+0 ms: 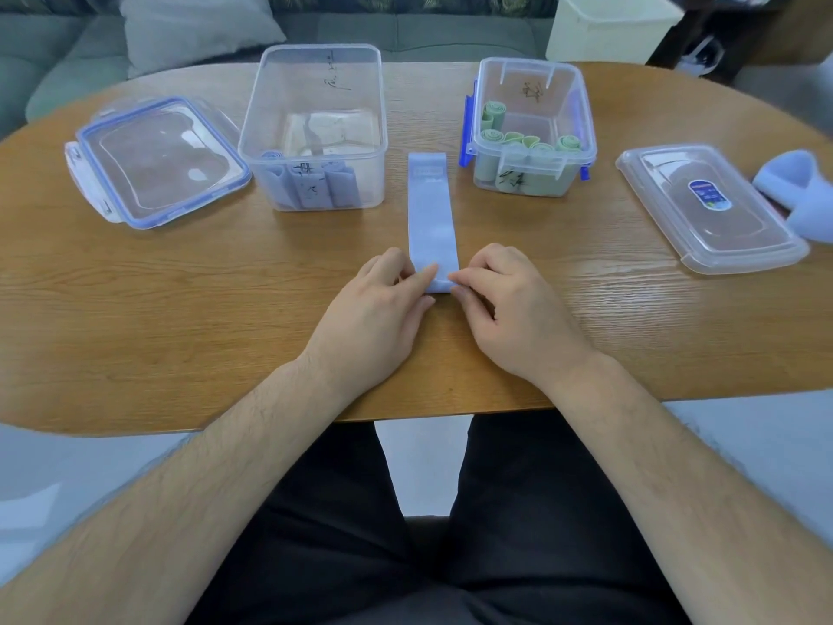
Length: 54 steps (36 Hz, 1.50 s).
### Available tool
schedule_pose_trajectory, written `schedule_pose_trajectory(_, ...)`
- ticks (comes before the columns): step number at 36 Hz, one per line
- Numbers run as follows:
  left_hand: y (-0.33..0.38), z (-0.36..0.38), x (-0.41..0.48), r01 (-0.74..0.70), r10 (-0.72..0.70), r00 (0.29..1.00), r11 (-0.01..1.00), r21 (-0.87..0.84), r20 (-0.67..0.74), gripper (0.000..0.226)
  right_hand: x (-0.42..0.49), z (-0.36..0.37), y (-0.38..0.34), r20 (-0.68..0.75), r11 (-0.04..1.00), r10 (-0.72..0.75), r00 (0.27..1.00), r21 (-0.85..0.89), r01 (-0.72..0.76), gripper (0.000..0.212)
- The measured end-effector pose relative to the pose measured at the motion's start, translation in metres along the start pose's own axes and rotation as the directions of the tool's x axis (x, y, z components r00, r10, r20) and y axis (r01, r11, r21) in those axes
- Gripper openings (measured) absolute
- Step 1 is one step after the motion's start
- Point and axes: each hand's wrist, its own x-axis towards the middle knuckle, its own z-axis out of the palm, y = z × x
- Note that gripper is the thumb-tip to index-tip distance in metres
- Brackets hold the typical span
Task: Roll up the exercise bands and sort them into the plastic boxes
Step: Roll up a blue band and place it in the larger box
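1. A pale blue band lay flat on the wooden table, running from the near middle toward the far side, between the two open boxes. The left hand and right hand pinched its near end from either side, thumbs and forefingers closed on the edge, where the first fold seemed to be starting.

2. The roll could have started crooked if one hand turned faster than the other; the coil would then cone out sideways.

3. A loose first turn looked likely to spring open, since the material appeared thin and elastic and the grip covered only the corners.

4. The far end lay unweighted, so a pull toward the near edge might have dragged the whole strip instead of winding it.

5. Sorting could have gone wrong: the left box held blue rolls, the right box green rolls. The strip ended midway between them.

6. More blue bands sat at the far right beside a lid, near the table edge, where they could slide off. Another lid lay far left.
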Motion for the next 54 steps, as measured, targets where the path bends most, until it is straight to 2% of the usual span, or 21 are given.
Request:
schedule_pose_trajectory(6,-0.004,0.004,0.003,0.013,-0.014,0.998,1.0,-0.021,-0.054,0.015,0.0,0.001,0.002,-0.012,1.0,-0.011,1.0,0.011,0.011,0.019)
schedule_pose_trajectory(11,-0.007,0.007,0.006,-0.004,0.005,0.997,1.0,0.006,-0.079,0.019,0.003,0.003,0.003,-0.04,0.999,0.003,0.999,0.04,-0.001,0.021)
schedule_pose_trajectory(16,-0.01,0.006,0.009,0.01,-0.009,0.999,1.0,0.002,-0.04,0.024,0.004,0.002,0.004,-0.041,0.998,-0.005,0.999,0.057,0.007,0.013)
schedule_pose_trajectory(23,-0.009,0.001,0.013,-0.011,0.011,1.0,1.0,0.005,0.029,0.036,0.012,0.007,0.01,-0.059,0.999,0.008,0.998,0.038,-0.006,0.017)
schedule_pose_trajectory(28,-0.01,0.003,0.016,-0.02,0.02,1.0,1.0,-0.014,-0.004,0.02,0.016,0.008,0.015,-0.06,1.0,0.006,0.998,0.015,-0.005,0.018)
schedule_pose_trajectory(36,-0.012,0.006,0.025,0.006,-0.005,0.999,1.0,0.022,-0.04,0.019,0.022,0.005,0.022,-0.016,0.998,-0.009,1.0,0.064,0.01,0.02)
schedule_pose_trajectory(43,-0.017,0.011,0.033,0.063,-0.063,0.998,0.998,-0.017,-0.021,0.018,0.032,0.007,0.029,0.025,0.993,0.016,1.0,0.118,-0.019,0.013)
schedule_pose_trajectory(54,-0.01,-0.003,0.001,-0.07,0.068,0.997,0.997,-0.035,-0.047,0.017,-0.001,0.002,0.011,0.03,0.997,-0.03,0.999,0.076,0.028,0.009)
